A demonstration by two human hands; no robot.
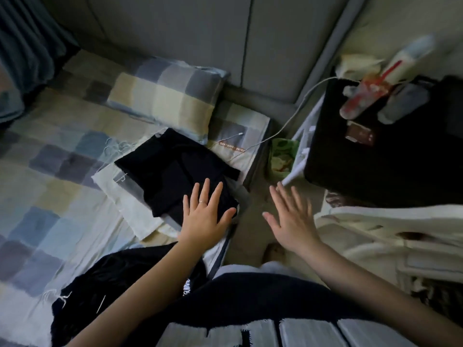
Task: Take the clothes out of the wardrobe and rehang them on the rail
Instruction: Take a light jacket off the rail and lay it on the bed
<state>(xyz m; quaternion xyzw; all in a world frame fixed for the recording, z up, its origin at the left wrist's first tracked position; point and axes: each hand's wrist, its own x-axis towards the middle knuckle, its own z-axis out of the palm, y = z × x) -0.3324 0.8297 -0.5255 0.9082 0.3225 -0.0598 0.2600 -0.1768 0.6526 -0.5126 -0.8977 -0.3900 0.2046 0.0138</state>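
Left hand [204, 216]: fingers straight and spread, palm down, resting flat on the near corner of the black garment [172, 171]; it grips nothing
Ring [202, 202]: a thin band on one finger of the left hand
Right hand [292, 219]: fingers straight and apart, palm down, holding nothing; it hovers over the gap between the bed [50, 171] and the stand [375, 166], slightly blurred
Black garment: folded, lying on the bed near its right edge, just below the pillow [165, 93]
White cloth [130, 204]: folded flat under the black garment, showing along its left and near sides
Pillow: checked in blue, grey and cream, lying against the headboard [200, 33]
Bed: covered with a checked sheet in the same colours
Dark garment [100, 284]: loose on the near part of the bed, below the left forearm
Cable [288, 121]: white, running from the stand down across the gap to the corner of the bed
Stand: black, right of the bed, with blurred bottles [363, 98] on top
Green bag [284, 156]: low in the gap between bed and stand
Pale fabric [388, 234]: bunched to the right of the right hand, below the stand
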